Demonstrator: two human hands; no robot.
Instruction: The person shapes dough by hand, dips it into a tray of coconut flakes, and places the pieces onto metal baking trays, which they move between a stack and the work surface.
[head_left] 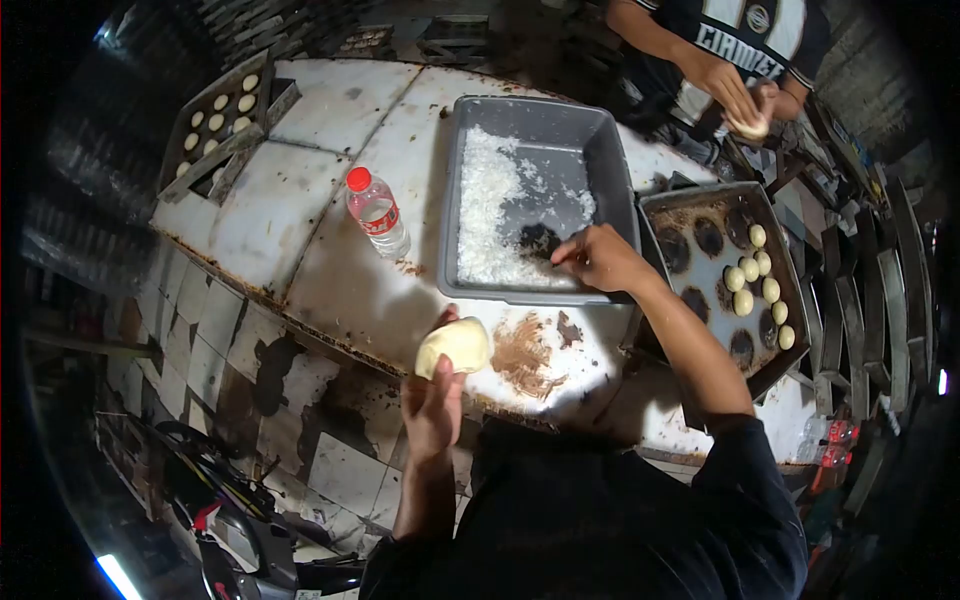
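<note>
A piece of pale dough rests in my left hand, held in front of the table's near edge with the fingers around it. My right hand reaches over the near right part of a grey plastic tub, its fingers pinched together beside a dark patch of filling. What the fingertips hold is too small to make out. White shreds cover the tub's left side. Right of the tub, a metal tray bears several round dough balls on its right part.
A red-capped plastic bottle stands left of the tub. Another tray of dough balls lies at the table's far left. Across the table, a co-worker's hands hold dough. Brown smears mark the tabletop near me.
</note>
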